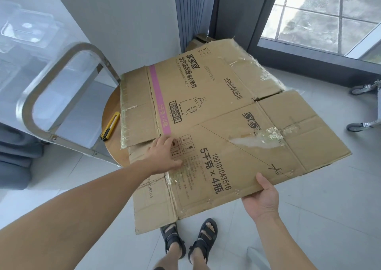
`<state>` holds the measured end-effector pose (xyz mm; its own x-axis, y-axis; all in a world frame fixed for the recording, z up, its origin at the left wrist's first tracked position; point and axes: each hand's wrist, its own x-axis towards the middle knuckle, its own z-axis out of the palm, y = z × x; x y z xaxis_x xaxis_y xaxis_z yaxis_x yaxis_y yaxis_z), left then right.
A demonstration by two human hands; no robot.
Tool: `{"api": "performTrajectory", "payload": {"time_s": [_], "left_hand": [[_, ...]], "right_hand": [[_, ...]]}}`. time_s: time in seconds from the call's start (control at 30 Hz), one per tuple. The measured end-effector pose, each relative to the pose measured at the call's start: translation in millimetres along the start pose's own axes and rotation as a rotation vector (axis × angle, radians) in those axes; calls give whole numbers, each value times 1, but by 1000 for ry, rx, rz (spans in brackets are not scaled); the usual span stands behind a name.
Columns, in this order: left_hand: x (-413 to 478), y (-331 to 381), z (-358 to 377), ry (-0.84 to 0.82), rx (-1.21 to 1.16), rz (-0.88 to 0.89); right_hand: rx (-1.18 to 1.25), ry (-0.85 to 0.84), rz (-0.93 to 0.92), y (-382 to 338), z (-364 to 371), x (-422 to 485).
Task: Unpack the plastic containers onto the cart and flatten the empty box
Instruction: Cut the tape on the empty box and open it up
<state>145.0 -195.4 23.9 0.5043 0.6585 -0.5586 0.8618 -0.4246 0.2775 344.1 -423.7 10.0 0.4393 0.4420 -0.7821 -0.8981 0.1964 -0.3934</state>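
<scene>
Step in hand: flattening the box [216, 113]; unpacking is looking finished, with clear plastic containers [26, 28] sitting on the cart [31, 96] in the upper left of the frame.
Box, place: lying opened out across the centre of the frame, partly resting on a round wooden worktop [109, 106], near edge overhanging the floor.
Box, look: brown card showing black print, a pink stripe and torn clear tape; far flaps seeming to sit slightly raised.
Left hand [162, 156]: pressing on the card, fingers straight.
Right hand [260, 199]: gripping the near edge at lower right, thumb on top.
Next move, judged: pressing the raised creases down, both hands working.
Nearby: yellow utility knife [110, 126] lying on the worktop, just beside the box.
</scene>
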Motion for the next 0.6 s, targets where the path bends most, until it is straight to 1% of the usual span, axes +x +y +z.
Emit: {"api": "performTrajectory", "payload": {"time_s": [0.1,0.23,0.27,0.33,0.5,0.6], "left_hand": [[-1,-14,9,-98,-83,-77],[-6,-21,27,-207,-139,-127],[-7,-23,33,-258,-154,-135],[-6,-31,47,-294,-183,-143],[3,-47,62,-269,-305,-190],[12,-59,61,-175,-289,-282]], "right_hand": [[-36,53,27,-1,-1,10],[-71,208,127,15,-26,25],[-89,241,154,21,-33,29],[-131,286,216,32,-44,35],[-322,365,274,47,-60,49],[-556,441,279,50,-62,59]]}}
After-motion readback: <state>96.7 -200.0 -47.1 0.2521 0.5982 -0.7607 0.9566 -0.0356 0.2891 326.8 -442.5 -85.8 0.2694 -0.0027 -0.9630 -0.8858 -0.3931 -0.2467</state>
